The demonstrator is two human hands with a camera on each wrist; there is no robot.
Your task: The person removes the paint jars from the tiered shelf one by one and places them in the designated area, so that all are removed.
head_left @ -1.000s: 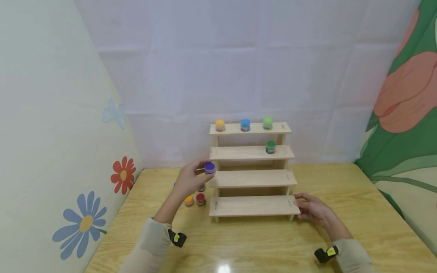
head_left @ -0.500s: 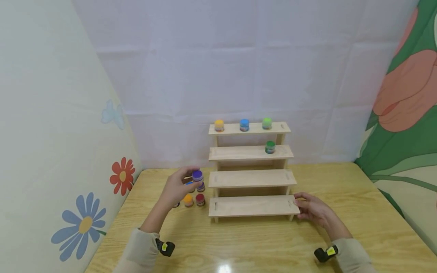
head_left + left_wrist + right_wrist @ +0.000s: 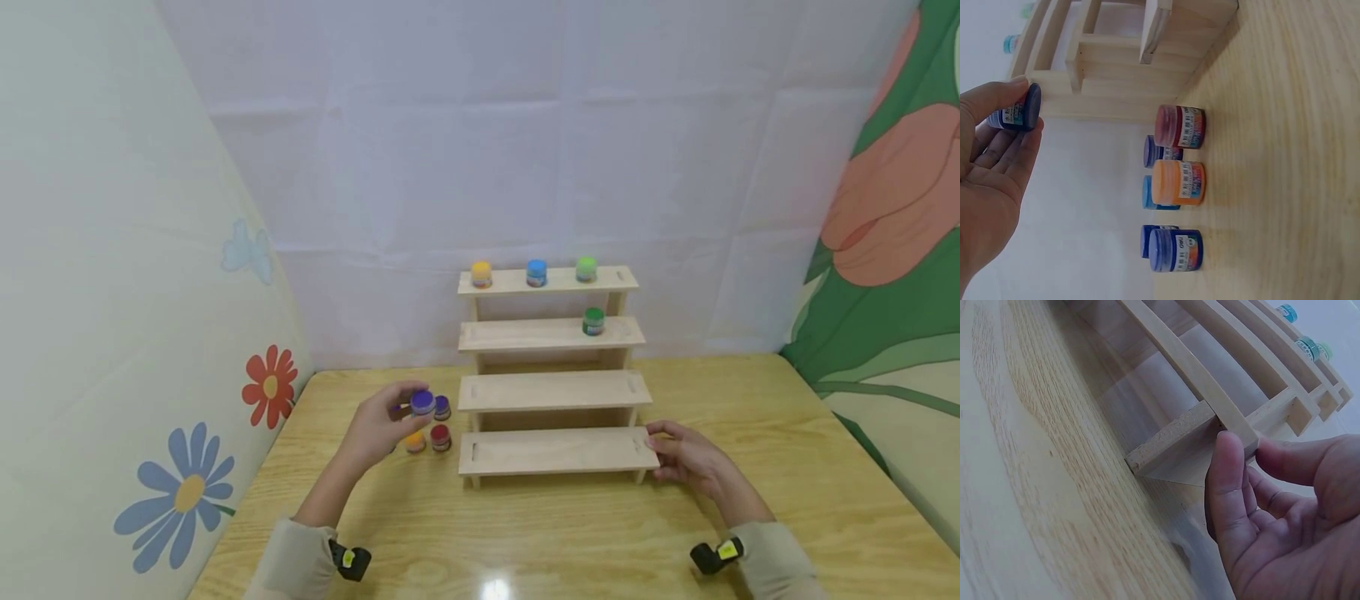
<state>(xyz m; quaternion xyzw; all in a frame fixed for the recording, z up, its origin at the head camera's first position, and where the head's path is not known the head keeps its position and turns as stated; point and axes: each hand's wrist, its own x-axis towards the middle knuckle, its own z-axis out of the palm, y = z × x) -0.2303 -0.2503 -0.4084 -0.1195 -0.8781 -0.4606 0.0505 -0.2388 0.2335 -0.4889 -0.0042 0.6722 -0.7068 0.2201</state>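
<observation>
Between thumb and fingers, my left hand [image 3: 377,427] holds a purple-lidded jar [image 3: 423,402] above the jars at the left of a wooden stepped shelf [image 3: 555,451]. The left wrist view shows this jar [image 3: 1017,111] tilted in the hand [image 3: 991,187], clear of the table. Below it stand a dark red jar [image 3: 440,438], an orange jar [image 3: 415,442] and a purple jar [image 3: 442,407]; blue jars [image 3: 1175,250] also show in the left wrist view. My right hand [image 3: 693,463] pinches the right end of the lowest step, seen closely in the right wrist view [image 3: 1279,512].
On the top step stand a yellow jar [image 3: 482,275], a blue jar [image 3: 536,273] and a light green jar [image 3: 587,270]. A dark green jar [image 3: 593,322] is on the second step. White cloth [image 3: 420,167] hangs behind the wooden table [image 3: 525,533].
My left hand has moved left and down, away from the shelf's left side, with the purple-lidded jar still held. My right hand stays at the lowest step's end.
</observation>
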